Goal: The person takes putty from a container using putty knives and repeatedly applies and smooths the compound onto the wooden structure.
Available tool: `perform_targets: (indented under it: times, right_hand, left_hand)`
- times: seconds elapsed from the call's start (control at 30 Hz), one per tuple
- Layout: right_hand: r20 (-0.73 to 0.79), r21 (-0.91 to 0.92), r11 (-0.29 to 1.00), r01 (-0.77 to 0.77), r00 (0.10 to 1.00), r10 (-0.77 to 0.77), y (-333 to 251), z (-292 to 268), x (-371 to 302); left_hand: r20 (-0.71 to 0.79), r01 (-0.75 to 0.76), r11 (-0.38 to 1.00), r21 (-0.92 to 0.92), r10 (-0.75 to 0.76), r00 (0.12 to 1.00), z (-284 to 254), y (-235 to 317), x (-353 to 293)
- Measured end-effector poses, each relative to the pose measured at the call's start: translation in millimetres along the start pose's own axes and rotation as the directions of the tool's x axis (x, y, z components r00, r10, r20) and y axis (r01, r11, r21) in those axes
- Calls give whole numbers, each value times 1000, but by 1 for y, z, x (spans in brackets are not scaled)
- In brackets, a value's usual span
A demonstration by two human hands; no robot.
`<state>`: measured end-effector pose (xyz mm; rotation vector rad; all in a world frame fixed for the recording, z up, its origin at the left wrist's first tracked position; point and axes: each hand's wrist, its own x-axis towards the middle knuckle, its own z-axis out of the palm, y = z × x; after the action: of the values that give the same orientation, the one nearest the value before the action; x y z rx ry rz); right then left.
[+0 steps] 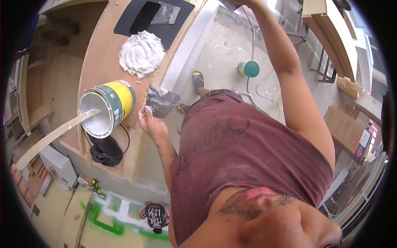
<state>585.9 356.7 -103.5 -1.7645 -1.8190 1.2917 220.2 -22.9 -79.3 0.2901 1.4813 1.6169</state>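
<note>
My left hand (154,126), white-smeared at the fingertips, pinches the edge of a thin grey putty scraper (162,100) with white streaks. It is beside the edge of a wooden workpiece (101,62). A tin can (108,107) with a yellow and dark green label lies there, mouth toward the lower left, white inside, a wooden stick (58,134) reaching into it. Beyond it sits a ruffled white round heap (142,53), cloth or putty, I cannot tell. My right hand (247,1) is cut off by the top edge, closed on a dark flat piece (230,4) that shows only partly.
On the workpiece a black sheet (124,20) bears a black phone-like slab (144,17) and a grey plate (166,13). A black cap-like thing (106,151) hangs below the can. A teal-lidded can (249,68) and cables (253,33) are on the floor. Another person (156,215) is farther off.
</note>
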Motion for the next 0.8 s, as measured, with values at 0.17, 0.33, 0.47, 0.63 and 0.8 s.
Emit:
perform_targets:
  times: [0.17, 0.33, 0.47, 0.63, 0.8]
  right_hand:
    - [22, -373, 927, 36, 999, -30, 8, 1, 24]
    - [-82, -698, 713, -66, 997, 12, 16, 35, 35]
    - [-171, -809, 586, 39, 939, -299, -1, 107, -25]
    - [-77, -683, 714, 153, 957, -279, -21, 85, -32]
    - [-124, -438, 898, 23, 989, -86, 22, 13, 40]
  left_hand:
    - [-70, 37, 998, -46, -40, 997, 2, -3, -2]
    - [-89, 34, 997, -70, -40, 995, 2, 1, 1]
    - [-66, 26, 994, -109, -33, 997, -4, 1, 4]
    - [-64, 38, 992, -118, -46, 997, -1, 0, 6]
    - [-52, 59, 992, -107, -65, 997, 1, -6, 10]
